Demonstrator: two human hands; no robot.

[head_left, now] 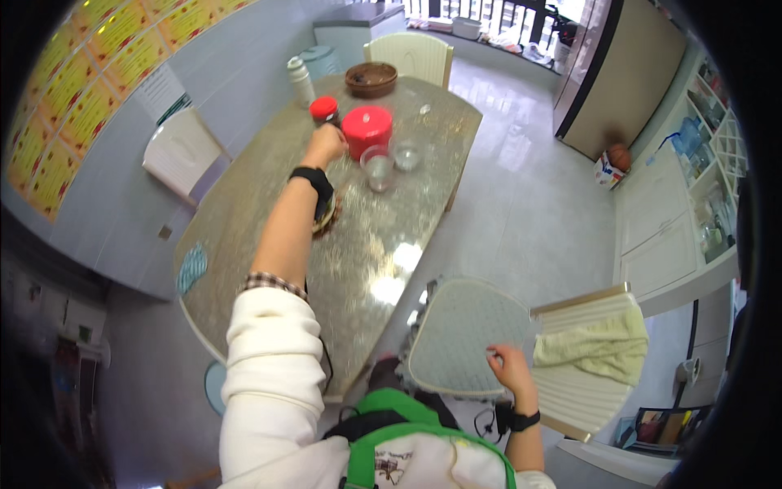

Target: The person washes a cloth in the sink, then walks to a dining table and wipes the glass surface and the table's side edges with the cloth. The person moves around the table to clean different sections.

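My left hand (327, 147) reaches far across the table, fingers curled, beside a red lidded container (368, 136). Just beyond it stands a dark jar with a red lid (324, 109), partly covered by the hand. Whether the fingers grip the jar or only touch it is hidden. Close by are a clear plastic cup (377, 171) and a small clear glass bowl (406, 156). A round dish (330, 219) shows partly from under my left wrist. My right hand (512, 369) hangs over a chair's cushioned seat (467, 333), holding nothing, with fingers loosely bent and thumb apart.
On the stone-topped table (360, 269) are a white bottle (300, 80), a brown round basket (371, 79) and a striped cloth (192, 269). A green towel (595, 345) drapes the right chair's back. Other chairs stand at the far end (410, 56) and left side (183, 153).
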